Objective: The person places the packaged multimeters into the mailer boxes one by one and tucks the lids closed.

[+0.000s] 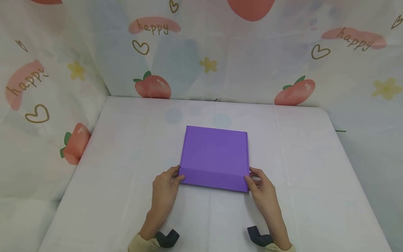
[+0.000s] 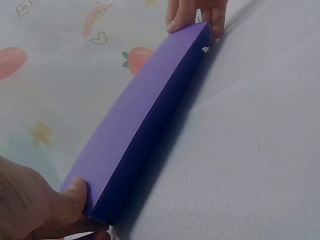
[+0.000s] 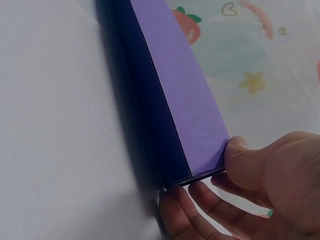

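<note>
Both hands grasp the near corners of a flat, closed purple cardboard box [image 1: 215,157]. At the near left corner, the left hand [image 1: 164,189] lays its thumb on the lid, with its fingers curled against the box's side; the left wrist view shows that thumb pressing the lid right at the corner. Opposite it, the right hand [image 1: 262,189] pinches the near right corner, thumb on top and fingers tucked under and beside the edge, as the right wrist view shows plainly. Between them, the box lies flat near the middle of the tabletop [image 1: 315,175], which is covered with a white cloth, its darker front wall facing the person. Behind and to both sides of the tabletop hangs a pale curtain [image 1: 252,70] printed with strawberries, hearts, yellow flowers and the word "happy".
</note>
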The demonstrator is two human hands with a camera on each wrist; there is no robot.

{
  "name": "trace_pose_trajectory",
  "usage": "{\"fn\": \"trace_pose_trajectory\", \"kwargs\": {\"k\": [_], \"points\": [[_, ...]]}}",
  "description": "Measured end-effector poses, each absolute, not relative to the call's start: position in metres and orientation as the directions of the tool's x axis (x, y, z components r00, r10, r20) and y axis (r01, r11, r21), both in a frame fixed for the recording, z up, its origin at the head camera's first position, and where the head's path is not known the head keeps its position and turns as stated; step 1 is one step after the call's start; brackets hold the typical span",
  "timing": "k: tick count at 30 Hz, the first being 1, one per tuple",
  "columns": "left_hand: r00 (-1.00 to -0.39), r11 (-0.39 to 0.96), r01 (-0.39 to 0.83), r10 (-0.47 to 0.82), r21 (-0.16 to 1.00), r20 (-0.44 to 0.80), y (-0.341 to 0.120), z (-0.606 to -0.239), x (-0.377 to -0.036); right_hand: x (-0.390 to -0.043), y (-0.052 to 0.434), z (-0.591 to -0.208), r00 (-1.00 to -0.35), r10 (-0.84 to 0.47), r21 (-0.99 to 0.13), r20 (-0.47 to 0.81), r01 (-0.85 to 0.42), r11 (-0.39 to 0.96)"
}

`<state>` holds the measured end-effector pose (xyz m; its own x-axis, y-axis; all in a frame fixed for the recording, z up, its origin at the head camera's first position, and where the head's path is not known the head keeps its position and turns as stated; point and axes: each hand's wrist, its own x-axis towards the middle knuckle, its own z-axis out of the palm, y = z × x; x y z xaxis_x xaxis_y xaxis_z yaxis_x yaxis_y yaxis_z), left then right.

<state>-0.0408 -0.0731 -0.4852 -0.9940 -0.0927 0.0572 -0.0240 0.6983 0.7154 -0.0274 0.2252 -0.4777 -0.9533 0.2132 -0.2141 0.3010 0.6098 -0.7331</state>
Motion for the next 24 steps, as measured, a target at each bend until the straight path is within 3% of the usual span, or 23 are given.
{"fn": "trace_pose_trajectory", "kwargs": {"k": [18,24], "points": [[-0.994,0.742,-0.045,-0.101,0.669,0.046,-0.076,-0.487,-0.050,-0.025,0.222,-0.477,-0.959,0.216,-0.728,-0.183,0.280,0.626],[-0.995,0.756,-0.035,-0.090,0.654,0.051,-0.077,-0.488,-0.052,-0.023,0.222,-0.479,-0.976,0.198,-0.719,-0.094,0.204,0.664]]}}
